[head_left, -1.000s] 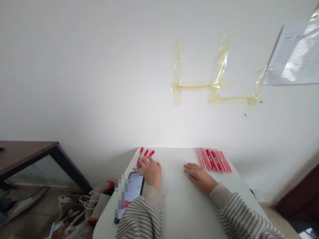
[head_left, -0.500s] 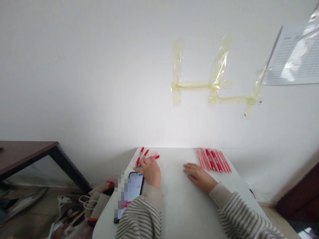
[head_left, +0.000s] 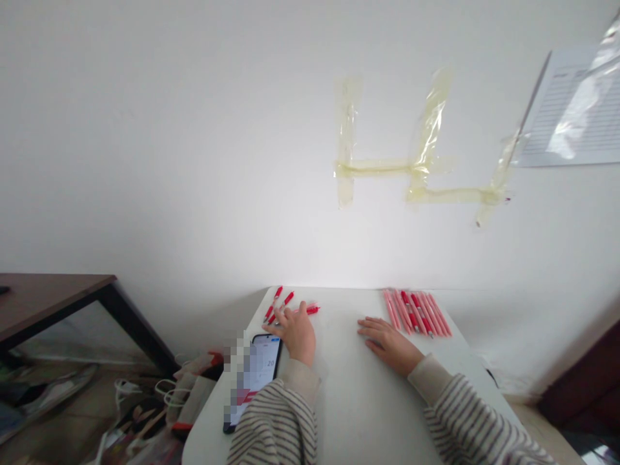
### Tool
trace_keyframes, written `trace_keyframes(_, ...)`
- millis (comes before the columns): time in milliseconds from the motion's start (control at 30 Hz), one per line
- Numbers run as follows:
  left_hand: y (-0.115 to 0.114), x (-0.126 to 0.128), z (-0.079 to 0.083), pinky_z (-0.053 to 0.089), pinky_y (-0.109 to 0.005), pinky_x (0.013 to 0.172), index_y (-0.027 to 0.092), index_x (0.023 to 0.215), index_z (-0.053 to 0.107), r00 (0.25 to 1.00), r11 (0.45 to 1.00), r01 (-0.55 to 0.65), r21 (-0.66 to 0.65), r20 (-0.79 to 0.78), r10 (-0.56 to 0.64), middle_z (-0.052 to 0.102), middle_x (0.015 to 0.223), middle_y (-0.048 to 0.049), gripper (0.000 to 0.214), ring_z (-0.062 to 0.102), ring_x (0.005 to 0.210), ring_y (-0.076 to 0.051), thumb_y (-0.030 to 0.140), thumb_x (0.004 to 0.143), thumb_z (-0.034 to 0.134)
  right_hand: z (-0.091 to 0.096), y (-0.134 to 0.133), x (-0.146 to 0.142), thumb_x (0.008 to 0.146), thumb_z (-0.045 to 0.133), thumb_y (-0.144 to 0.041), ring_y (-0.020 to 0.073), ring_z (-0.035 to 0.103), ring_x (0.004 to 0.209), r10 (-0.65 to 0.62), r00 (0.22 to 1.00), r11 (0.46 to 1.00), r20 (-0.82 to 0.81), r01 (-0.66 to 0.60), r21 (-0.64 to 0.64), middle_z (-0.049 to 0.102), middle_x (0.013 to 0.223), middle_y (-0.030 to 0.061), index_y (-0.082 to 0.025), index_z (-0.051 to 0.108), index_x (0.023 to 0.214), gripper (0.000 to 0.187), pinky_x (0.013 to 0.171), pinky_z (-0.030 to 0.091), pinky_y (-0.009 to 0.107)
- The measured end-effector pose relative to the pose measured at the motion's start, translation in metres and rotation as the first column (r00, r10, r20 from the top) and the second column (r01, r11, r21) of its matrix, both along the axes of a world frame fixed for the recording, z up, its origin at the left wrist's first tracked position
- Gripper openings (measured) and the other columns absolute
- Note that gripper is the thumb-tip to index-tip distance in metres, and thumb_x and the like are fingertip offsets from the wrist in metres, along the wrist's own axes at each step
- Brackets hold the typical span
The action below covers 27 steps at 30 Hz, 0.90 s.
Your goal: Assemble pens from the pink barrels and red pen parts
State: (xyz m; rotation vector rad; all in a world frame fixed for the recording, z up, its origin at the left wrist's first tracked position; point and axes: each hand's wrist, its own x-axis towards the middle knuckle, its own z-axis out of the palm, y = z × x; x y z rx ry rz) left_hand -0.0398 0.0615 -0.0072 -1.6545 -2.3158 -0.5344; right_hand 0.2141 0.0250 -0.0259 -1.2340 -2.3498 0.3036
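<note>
My left hand [head_left: 295, 333] rests on a small white table [head_left: 349, 400], fingers pinched on one red pen [head_left: 310, 310] that sticks out to the right. Two more red pens [head_left: 279, 301] lie just beyond its fingertips at the far left of the table. My right hand [head_left: 387, 341] lies flat and open on the table, fingers pointing left. A neat row of several red and pink pens [head_left: 417, 312] lies just beyond it at the far right. Both arms wear striped sleeves.
A phone [head_left: 256, 380] with a lit screen lies at the table's left edge beside my left wrist. A white wall with tape strips [head_left: 416, 174] and a taped sheet [head_left: 571, 110] stands behind. A dark wooden table [head_left: 53, 300] and bags [head_left: 159, 413] on the floor are at left.
My left hand has drawn one red pen out of the left group and slid it to the right. The right hand has stayed still.
</note>
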Motion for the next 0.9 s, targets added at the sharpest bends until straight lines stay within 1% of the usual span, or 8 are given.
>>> trace_keyframes(133, 0.001, 0.0, -0.001, 0.022, -0.08, 0.107, 0.031, 0.128, 0.064, 1.0, 1.0, 0.009, -0.002, 0.018, -0.009, 0.062, 0.128, -0.013, 0.046, 0.033, 0.142, -0.041, 0.015, 0.095, 0.037, -0.001, 0.0, -0.001, 0.093, 0.054, -0.019, 0.0255, 0.049, 0.138, 0.001, 1.0, 1.0, -0.025, 0.0, 0.019, 0.059, 0.143, 0.0081, -0.024, 0.067, 0.128, 0.037, 0.119, 0.037, 0.052)
trace_keyframes(233, 0.0, 0.0, -0.002, 0.021, -0.082, 0.106, 0.025, 0.128, 0.064, 1.0, 0.999, 0.012, 0.033, -0.001, -0.012, 0.061, 0.129, -0.0144, 0.044, 0.033, 0.141, -0.04, 0.014, 0.095, 0.036, -0.002, 0.0, -0.001, 0.093, 0.054, -0.019, 0.0252, 0.049, 0.138, 0.001, 1.0, 1.0, -0.023, 0.0, 0.027, 0.059, 0.143, 0.008, -0.024, 0.067, 0.128, 0.037, 0.119, 0.038, 0.051)
trace_keyframes(333, -0.001, 0.001, -0.002, 0.022, -0.081, 0.105, 0.023, 0.125, 0.065, 1.0, 0.998, 0.012, 0.063, -0.026, -0.01, 0.058, 0.133, -0.016, 0.043, 0.035, 0.139, -0.039, 0.014, 0.096, 0.034, -0.002, -0.001, -0.001, 0.093, 0.053, -0.019, 0.0254, 0.049, 0.138, -0.004, 1.0, 1.0, -0.023, 0.004, 0.024, 0.059, 0.143, 0.0079, -0.023, 0.067, 0.128, 0.037, 0.118, 0.038, 0.051)
trace_keyframes(500, 0.0, 0.004, 0.005, 0.025, -0.079, 0.105, 0.022, 0.116, 0.068, 1.0, 0.999, 0.011, 0.045, 0.008, -0.011, 0.057, 0.136, -0.0154, 0.039, 0.039, 0.135, -0.038, 0.014, 0.095, 0.036, -0.003, 0.0, 0.0, 0.094, 0.053, -0.02, 0.0261, 0.049, 0.138, 0.001, 1.0, 1.0, -0.02, -0.001, 0.017, 0.059, 0.143, 0.0075, -0.023, 0.067, 0.128, 0.037, 0.118, 0.038, 0.052)
trace_keyframes(633, -0.001, 0.005, 0.008, 0.024, -0.078, 0.106, 0.025, 0.115, 0.07, 0.998, 0.999, 0.041, 0.032, 0.047, -0.043, 0.053, 0.141, -0.014, 0.036, 0.036, 0.137, -0.038, 0.02, 0.096, 0.04, -0.002, 0.0, 0.0, 0.094, 0.053, -0.02, 0.0266, 0.049, 0.138, 0.005, 0.999, 1.0, -0.032, -0.005, 0.015, 0.058, 0.143, 0.0082, -0.023, 0.066, 0.128, 0.037, 0.118, 0.037, 0.053)
trace_keyframes(767, -0.004, 0.007, 0.008, 0.019, -0.078, 0.11, 0.029, 0.115, 0.071, 0.988, 0.991, 0.127, 0.036, 0.086, -0.13, 0.053, 0.138, -0.0119, 0.033, 0.033, 0.138, -0.037, 0.023, 0.095, 0.046, -0.002, -0.001, -0.001, 0.093, 0.054, -0.019, 0.0269, 0.048, 0.138, 0.005, 1.0, 1.0, -0.027, -0.005, 0.019, 0.059, 0.143, 0.0087, -0.022, 0.067, 0.128, 0.038, 0.118, 0.038, 0.053)
trace_keyframes(833, -0.005, 0.009, 0.007, 0.014, -0.079, 0.111, 0.03, 0.113, 0.072, 0.974, 0.977, 0.208, 0.046, 0.084, -0.211, 0.054, 0.135, -0.0102, 0.029, 0.032, 0.138, -0.036, 0.025, 0.094, 0.05, -0.003, 0.0, -0.001, 0.093, 0.053, -0.019, 0.0274, 0.048, 0.139, 0.01, 1.0, 1.0, -0.016, -0.009, 0.027, 0.059, 0.143, 0.0087, -0.022, 0.068, 0.126, 0.036, 0.118, 0.038, 0.053)
trace_keyframes(900, -0.005, 0.014, 0.006, 0.009, -0.079, 0.111, 0.031, 0.106, 0.074, 0.952, 0.954, 0.295, 0.053, 0.076, -0.298, 0.055, 0.133, -0.0079, 0.023, 0.033, 0.137, -0.034, 0.027, 0.092, 0.057, -0.005, 0.002, 0.0, 0.093, 0.053, -0.019, 0.0273, 0.05, 0.137, 0.015, 1.0, 0.999, -0.018, -0.015, 0.042, 0.061, 0.14, 0.0089, -0.023, 0.07, 0.122, 0.034, 0.117, 0.04, 0.052)
